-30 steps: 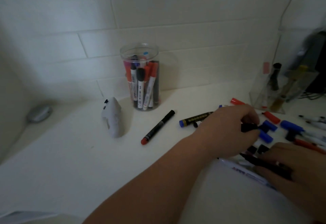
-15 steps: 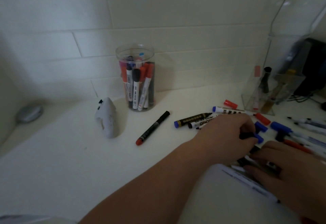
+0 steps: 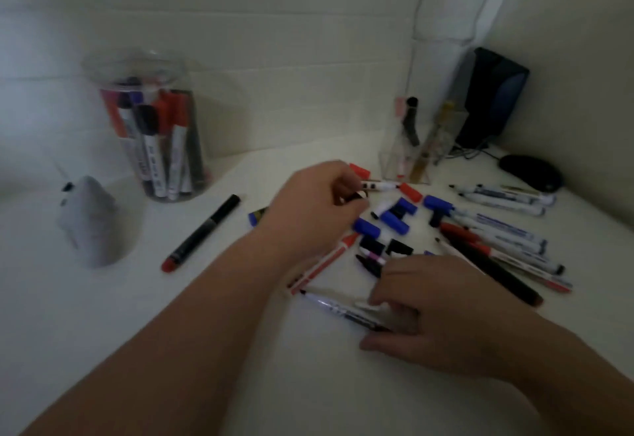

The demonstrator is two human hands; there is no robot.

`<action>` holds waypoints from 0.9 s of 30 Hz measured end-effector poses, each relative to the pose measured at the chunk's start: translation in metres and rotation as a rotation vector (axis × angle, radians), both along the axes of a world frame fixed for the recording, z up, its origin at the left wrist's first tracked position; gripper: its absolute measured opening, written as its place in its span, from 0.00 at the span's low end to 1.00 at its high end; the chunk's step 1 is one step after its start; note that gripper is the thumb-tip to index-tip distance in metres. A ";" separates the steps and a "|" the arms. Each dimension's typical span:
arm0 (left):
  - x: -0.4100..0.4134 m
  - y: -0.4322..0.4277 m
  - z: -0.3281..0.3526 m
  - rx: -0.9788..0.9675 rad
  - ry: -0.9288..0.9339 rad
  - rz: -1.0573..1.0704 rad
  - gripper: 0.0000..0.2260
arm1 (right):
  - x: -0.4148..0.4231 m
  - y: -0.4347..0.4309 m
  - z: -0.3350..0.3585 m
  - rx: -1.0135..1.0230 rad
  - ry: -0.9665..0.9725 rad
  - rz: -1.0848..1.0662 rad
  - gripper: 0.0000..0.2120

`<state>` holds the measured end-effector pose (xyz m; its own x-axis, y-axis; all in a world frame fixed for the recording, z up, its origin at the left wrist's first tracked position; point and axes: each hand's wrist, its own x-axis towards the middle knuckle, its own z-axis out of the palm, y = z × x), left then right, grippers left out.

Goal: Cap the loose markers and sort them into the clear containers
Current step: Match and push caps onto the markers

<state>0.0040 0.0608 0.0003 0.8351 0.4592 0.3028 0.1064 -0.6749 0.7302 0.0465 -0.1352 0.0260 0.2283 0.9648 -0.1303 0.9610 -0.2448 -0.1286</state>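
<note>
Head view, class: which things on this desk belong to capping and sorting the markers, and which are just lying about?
For the job: loose markers, blue caps, red caps, round clear jar, clear holder, the uncapped marker the right hand grips, the dark cap the left hand pinches.
Lying about: grey figure, black speaker, black mouse.

Blue cap (image 3: pixel 366 227), red cap (image 3: pixel 410 192), black cap (image 3: pixel 399 247) — white countertop (image 3: pixel 103 315).
</note>
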 end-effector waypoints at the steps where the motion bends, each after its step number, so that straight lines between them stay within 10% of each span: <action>1: 0.000 0.003 0.002 -0.014 -0.008 0.030 0.06 | 0.000 0.001 -0.002 -0.037 -0.006 0.003 0.25; 12: -0.021 0.021 0.026 -0.092 -0.065 -0.011 0.08 | 0.015 -0.006 -0.012 -0.087 0.011 -0.034 0.16; 27: -0.037 0.003 0.042 0.026 0.800 -0.411 0.07 | 0.023 -0.012 -0.005 -0.212 0.063 -0.061 0.11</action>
<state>-0.0329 0.0640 0.0428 0.8977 0.0789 -0.4335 0.3230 -0.7869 0.5257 0.0696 -0.1469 0.0213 0.2704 0.8989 -0.3448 0.9354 -0.3300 -0.1268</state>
